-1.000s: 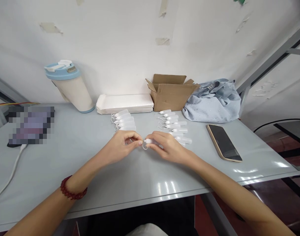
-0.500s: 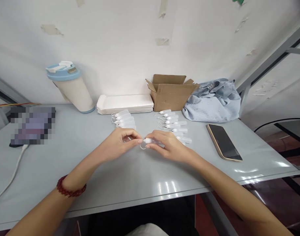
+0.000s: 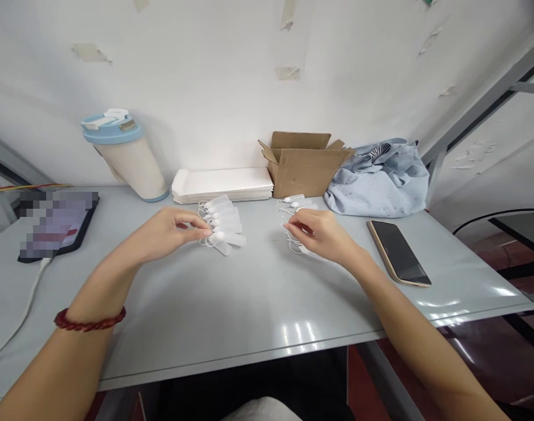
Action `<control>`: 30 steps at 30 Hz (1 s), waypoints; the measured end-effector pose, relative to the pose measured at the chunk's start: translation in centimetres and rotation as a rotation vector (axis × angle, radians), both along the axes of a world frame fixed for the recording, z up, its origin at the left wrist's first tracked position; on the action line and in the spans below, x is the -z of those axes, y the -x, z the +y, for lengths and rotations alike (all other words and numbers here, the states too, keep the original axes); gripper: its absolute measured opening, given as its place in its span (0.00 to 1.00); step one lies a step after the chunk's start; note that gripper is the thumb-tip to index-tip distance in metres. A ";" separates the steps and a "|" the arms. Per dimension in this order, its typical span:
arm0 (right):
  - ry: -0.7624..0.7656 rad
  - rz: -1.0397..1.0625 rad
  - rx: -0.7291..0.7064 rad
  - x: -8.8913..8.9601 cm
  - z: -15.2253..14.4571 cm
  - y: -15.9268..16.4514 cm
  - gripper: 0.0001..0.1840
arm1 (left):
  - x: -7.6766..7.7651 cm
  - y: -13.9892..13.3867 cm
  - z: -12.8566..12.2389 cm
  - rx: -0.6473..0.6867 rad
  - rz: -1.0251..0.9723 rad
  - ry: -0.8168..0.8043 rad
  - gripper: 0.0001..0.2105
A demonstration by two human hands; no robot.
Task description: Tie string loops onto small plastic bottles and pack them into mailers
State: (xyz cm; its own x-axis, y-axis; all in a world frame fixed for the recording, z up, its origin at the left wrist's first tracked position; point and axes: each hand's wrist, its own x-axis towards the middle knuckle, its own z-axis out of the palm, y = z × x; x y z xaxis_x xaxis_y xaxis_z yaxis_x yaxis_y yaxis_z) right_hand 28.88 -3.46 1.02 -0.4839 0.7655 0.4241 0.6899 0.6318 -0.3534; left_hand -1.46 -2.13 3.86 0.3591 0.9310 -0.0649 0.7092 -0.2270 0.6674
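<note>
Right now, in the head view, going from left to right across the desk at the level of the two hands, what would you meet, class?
Device with a white cable → left hand → cluster of small translucent bottles → right hand → dark-screened phone.

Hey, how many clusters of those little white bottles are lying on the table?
2: the left cluster, by the fingertips of the left hand, and the right cluster, partly covered by the right hand, which may hide some bottles.

Likely workroom: grey table, small plastic bottles, cardboard box.
</note>
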 end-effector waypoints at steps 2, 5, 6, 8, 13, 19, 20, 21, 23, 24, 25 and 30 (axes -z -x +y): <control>0.050 -0.089 0.032 -0.1 0.1 -0.2 0.13 | 0.5 -0.2 0.2 -0.004 0.023 0.006 0.10; 0.163 -0.247 0.083 -0.3 0.1 -0.4 0.15 | 1.0 -0.2 0.4 -0.018 0.054 0.024 0.10; 0.202 -0.292 0.104 -0.4 0.1 -0.4 0.15 | 1.1 -0.2 0.5 -0.015 0.069 0.033 0.11; 0.270 -0.359 0.136 -0.6 0.0 -0.5 0.14 | 1.2 -0.1 0.6 0.004 0.111 0.060 0.11; 0.385 -0.461 0.189 -0.9 -0.1 -1.1 0.07 | 1.4 -0.1 0.6 0.001 0.197 0.073 0.13; 0.464 -0.577 0.213 -0.8 -0.2 -1.7 0.07 | 1.4 -0.2 0.5 -0.096 0.213 -0.020 0.16; 0.471 -0.604 0.214 -0.7 -0.3 -1.7 0.07 | 1.5 -0.3 0.5 -0.125 0.213 -0.046 0.16; 0.474 -0.632 0.213 -0.7 -0.3 -1.6 0.06 | 1.5 -0.4 0.4 -0.153 0.209 -0.075 0.16; 0.473 -0.672 0.198 -0.6 -0.3 -1.5 0.04 | 1.7 -0.9 0.3 -0.212 0.189 -0.122 0.15; 0.471 -0.680 0.183 -0.6 -0.4 -1.4 0.03 | 1.7 -1.2 0.2 -0.240 0.168 -0.141 0.14; 0.471 -0.681 0.168 -0.6 -0.4 -1.3 0.02 | 1.8 -1.5 0.0 -0.261 0.143 -0.155 0.14; 0.440 -0.562 0.108 -0.6 -0.5 -0.9 0.02 | 2.0 -3.1 -1.1 -0.261 0.029 -0.224 0.11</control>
State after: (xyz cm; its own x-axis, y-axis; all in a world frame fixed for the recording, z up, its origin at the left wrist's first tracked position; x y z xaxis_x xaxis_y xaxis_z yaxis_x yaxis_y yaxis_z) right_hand 29.75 -3.94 1.66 -0.4504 0.8638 -0.2257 0.8926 0.4307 -0.1329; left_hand 1.63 -3.23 1.82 0.1075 0.9836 0.1450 0.7806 -0.1738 0.6004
